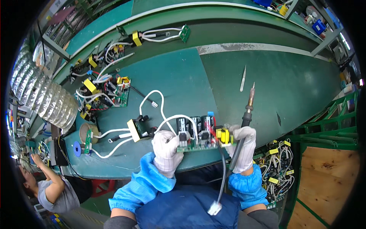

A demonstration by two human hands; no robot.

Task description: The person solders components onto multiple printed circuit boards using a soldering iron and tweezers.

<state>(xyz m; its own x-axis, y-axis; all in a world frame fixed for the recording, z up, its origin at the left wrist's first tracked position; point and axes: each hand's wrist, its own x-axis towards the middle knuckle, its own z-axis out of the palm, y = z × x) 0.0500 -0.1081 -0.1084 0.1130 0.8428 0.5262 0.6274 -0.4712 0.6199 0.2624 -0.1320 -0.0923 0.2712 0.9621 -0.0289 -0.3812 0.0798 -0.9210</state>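
wht ribbed gloves, brt-blue gathered oversleeves, dk-grey sleeves, navy garment

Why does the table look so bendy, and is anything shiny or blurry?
Head view: the fisheye lens bows the edges of the green worktable; head view: bright highlights speckle the crinkled silver duct; head view: the white plastic connector looks slightly soft.

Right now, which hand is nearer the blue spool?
Left. The left hand is right of the blue spool, gripping the circuit board at its left end; the right hand, with the soldering iron, is farther right.
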